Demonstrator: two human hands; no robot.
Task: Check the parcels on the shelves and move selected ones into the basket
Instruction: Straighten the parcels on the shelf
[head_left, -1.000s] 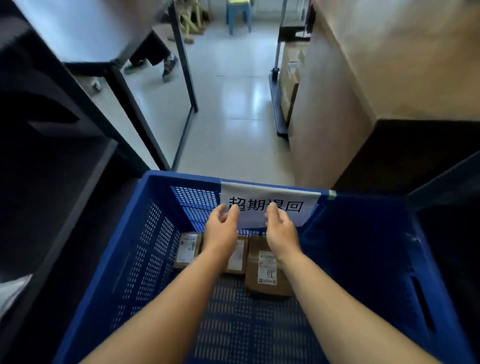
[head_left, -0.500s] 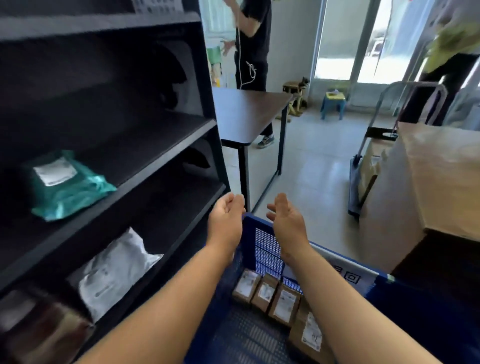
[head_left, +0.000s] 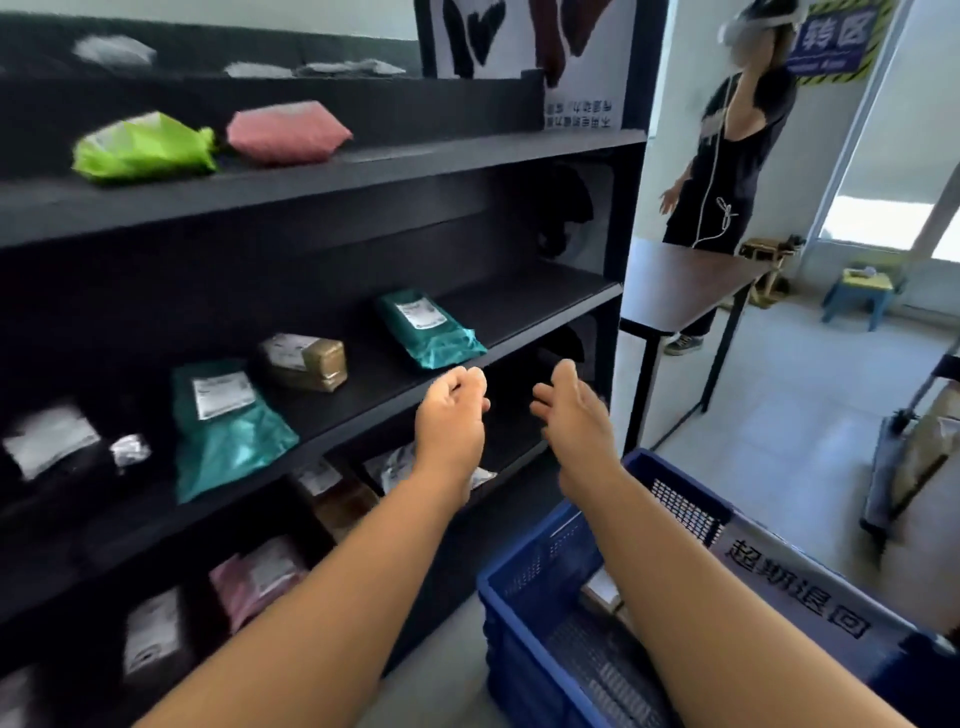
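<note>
Head camera: your left hand (head_left: 451, 422) and right hand (head_left: 574, 415) reach side by side toward the black shelving unit (head_left: 631, 223), both holding nothing; the left's fingers curl loosely, the right's are relaxed and parted, apparently readying for a pick. They hover near the front edge of the middle shelf (head_left: 545, 325), just short of the small teal mailer (head_left: 428, 328) lying at that edge, label up, likely so it can be read. Further left on the same shelf sit a taped brown box (head_left: 306, 361) and a larger teal mailer (head_left: 223, 426) overhanging the front edge. On the upper shelf's left end rest a green bag (head_left: 143, 148) and a pink padded bag (head_left: 288, 132). The blue basket (head_left: 524, 577) stands on the floor beneath your right forearm, close to the unit's right corner post, a labelled sign (head_left: 795, 587) on its far rim; parcels inside are mostly hidden. Beyond, on the pale tiled floor (head_left: 789, 415), a person in black (head_left: 727, 156) stands behind a dark table (head_left: 680, 280), a small blue stool (head_left: 860, 291) by the bright doorway
</note>
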